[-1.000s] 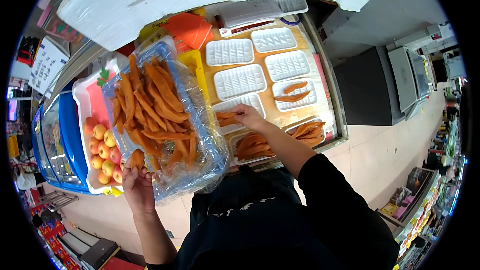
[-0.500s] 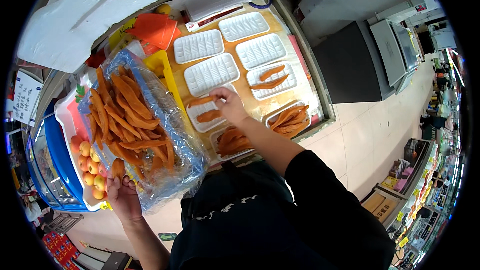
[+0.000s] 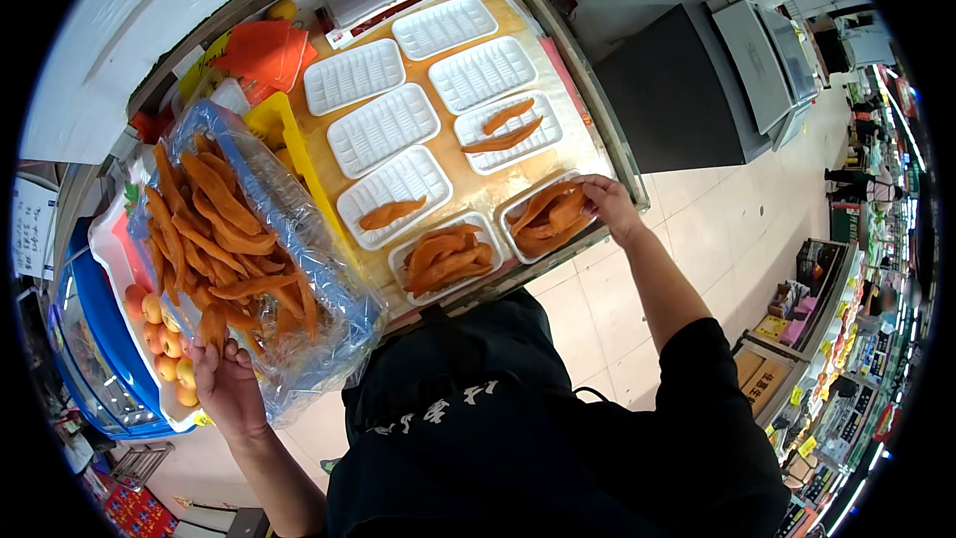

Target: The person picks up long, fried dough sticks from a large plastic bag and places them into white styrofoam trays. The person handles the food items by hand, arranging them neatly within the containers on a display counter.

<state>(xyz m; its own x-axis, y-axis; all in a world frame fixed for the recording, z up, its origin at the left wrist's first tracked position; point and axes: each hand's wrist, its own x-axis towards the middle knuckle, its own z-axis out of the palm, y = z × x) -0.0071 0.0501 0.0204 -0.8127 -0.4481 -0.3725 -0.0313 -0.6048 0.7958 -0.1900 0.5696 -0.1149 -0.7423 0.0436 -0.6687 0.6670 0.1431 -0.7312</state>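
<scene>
My left hand [image 3: 229, 389] pinches a dried sweet potato piece [image 3: 211, 325] at the near edge of the plastic-lined blue box. A big heap of dried sweet potato strips [image 3: 234, 209] fills that box. Over the near right white foam tray [image 3: 511, 239], my right hand [image 3: 609, 207] has its fingers closed on a dried sweet potato strip [image 3: 570, 207], among other strips there. Left of it, another foam tray [image 3: 396, 269] is piled with strips. One strip [image 3: 391, 213] lies in the tray behind that, and two lie in a tray [image 3: 551, 134] farther right.
Several bare white foam trays [image 3: 383, 130] cover the far part of the wooden board. A yellow basket [image 3: 319, 189] stands between board and box. Apples [image 3: 167, 342] sit in a white crate at left. A dark cabinet [image 3: 667, 90] stands beyond the board's right edge.
My right hand has moved right, from the middle-left tray to the near right tray. A strip has left the middle-left tray. My left hand still holds its piece.
</scene>
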